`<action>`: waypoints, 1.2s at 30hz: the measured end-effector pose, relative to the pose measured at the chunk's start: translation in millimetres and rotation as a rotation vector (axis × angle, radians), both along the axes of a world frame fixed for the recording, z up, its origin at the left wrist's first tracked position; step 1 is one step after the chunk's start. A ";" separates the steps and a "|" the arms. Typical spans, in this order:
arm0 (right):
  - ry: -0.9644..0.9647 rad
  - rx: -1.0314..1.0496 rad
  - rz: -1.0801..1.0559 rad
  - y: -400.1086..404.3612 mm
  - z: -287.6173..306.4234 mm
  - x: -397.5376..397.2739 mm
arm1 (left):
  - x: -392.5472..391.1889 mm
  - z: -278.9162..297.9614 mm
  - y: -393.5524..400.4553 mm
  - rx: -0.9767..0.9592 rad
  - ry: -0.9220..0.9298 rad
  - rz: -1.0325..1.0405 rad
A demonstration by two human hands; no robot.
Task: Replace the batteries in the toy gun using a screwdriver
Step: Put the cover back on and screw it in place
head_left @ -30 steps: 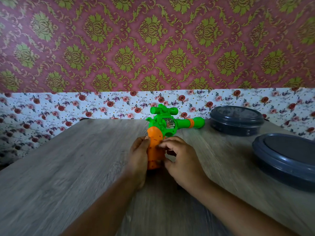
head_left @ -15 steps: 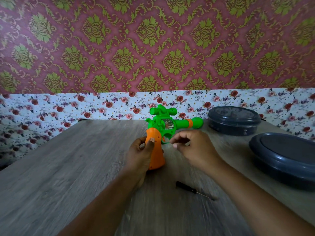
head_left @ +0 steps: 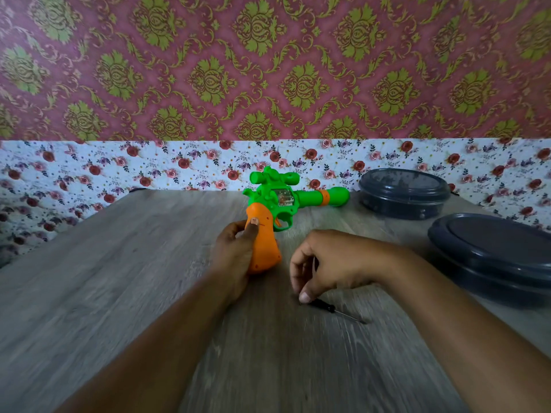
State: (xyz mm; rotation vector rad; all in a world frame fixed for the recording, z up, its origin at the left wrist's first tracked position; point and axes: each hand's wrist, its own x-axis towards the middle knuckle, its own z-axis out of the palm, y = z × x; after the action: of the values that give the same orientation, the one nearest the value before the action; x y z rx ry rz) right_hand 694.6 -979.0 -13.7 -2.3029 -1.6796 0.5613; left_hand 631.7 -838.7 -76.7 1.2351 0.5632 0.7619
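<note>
The left hand (head_left: pixel 235 257) gripped the orange handle of the toy gun (head_left: pixel 277 210), thumb laid across the handle's near face and fingers wrapped behind it. The gun stood with its handle's butt down on the grey wood-grain surface (head_left: pixel 104 293), its green barrel pointing right, parallel to the back wall, a small scope on top.

The right hand (head_left: pixel 331 263) hung just right of the handle, fingers curled downward, the thumb tip touching or nearly touching the black handle end of the screwdriver (head_left: pixel 331 309). Whether the fingers had closed on it could not be told; the tool lay flat on the surface, its thin metal shaft pointing right and toward the person.

Two dark grey round lidded containers sat at the right: one (head_left: pixel 404 193) at the back beside the barrel's tip, the other (head_left: pixel 492 257) nearer and partly cut off by the frame edge. Floral wallpaper (head_left: pixel 119 171) ran behind the surface.
</note>
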 end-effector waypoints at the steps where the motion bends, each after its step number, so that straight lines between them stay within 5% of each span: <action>1: -0.024 -0.014 0.011 1.7 -1.6 -2.2 | -0.8 1.0 -0.6 -0.009 -0.001 -0.003; 22: -0.049 0.015 0.019 8.8 -17.1 4.5 | -2.6 4.0 -1.0 -0.063 -0.019 -0.047; 30: 0.207 0.692 -0.187 23.2 -32.3 7.6 | -1.2 0.6 -0.7 0.048 0.003 -0.041; 36: 0.249 0.854 -0.287 33.8 -47.5 2.8 | 0.2 -1.8 -1.8 0.104 -0.023 -0.052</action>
State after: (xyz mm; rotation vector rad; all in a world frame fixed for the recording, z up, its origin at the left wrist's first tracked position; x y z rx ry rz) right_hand 697.5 -945.2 -61.2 -1.7006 -1.1206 0.0315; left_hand 632.0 -840.4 -78.4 1.3303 0.4756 0.7689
